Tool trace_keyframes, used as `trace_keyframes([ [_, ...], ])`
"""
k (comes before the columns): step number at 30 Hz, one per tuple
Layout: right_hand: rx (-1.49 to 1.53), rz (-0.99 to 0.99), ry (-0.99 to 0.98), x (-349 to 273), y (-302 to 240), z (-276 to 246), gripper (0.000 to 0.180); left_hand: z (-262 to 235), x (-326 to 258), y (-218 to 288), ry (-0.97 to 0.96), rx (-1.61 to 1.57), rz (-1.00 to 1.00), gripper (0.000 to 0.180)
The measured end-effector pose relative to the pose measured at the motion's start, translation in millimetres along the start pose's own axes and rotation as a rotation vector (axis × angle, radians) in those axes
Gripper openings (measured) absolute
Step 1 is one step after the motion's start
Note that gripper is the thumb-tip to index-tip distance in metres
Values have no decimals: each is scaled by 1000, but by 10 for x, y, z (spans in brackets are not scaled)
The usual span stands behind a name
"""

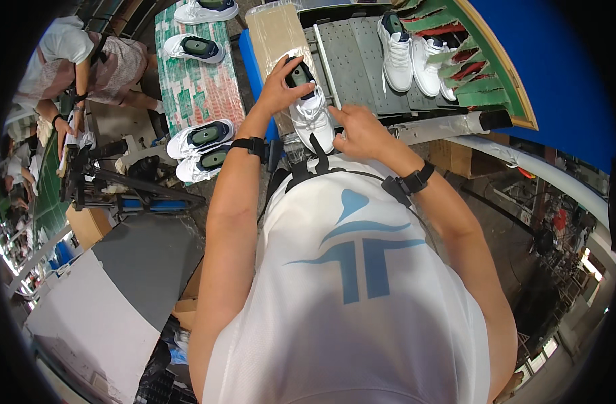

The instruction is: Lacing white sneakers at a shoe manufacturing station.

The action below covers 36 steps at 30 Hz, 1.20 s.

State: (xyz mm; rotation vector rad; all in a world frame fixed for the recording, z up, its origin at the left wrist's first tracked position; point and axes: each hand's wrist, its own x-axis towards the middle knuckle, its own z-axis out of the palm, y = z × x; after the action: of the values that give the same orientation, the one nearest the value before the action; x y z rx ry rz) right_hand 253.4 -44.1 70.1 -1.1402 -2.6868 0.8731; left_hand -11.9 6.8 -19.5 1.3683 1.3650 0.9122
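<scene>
A white lace-up sneaker [312,118] with a dark lining and green insole lies in front of me, its toe toward my body. My left hand [281,91] is closed on the sneaker's collar, the thumb at the tongue and the fingers around the far end of the opening. Just right of the toe is my right hand [363,131], its index finger stretched toward the shoe and its thumb apart. Nothing shows between those fingers. White laces [314,106] cross the sneaker's upper.
A brown-taped board [277,30] lies under the sneaker. To its right, more white sneakers [395,60] stand on a grey conveyor [351,50] before a fringed green opening [479,77]. Several sneakers [195,48] sit on a taped bench [207,87] at left. Another person [85,60] works beyond it.
</scene>
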Motion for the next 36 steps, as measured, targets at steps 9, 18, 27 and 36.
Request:
trace_keyframes([
  [9, 634, 443, 271, -203, 397, 180, 53, -177, -666, -359, 293, -884, -347, 104],
  [18, 704, 604, 78, -582, 528, 636, 58, -327, -707, -659, 416, -903, -544, 49],
  [27, 700, 746, 161, -698, 463, 608, 57, -2345, 411, -293, -83, 734, -135, 90],
  [36, 775, 767, 170, -1000, 704, 739, 59, -2511, -168, -1477, 418, 834, -184, 84],
])
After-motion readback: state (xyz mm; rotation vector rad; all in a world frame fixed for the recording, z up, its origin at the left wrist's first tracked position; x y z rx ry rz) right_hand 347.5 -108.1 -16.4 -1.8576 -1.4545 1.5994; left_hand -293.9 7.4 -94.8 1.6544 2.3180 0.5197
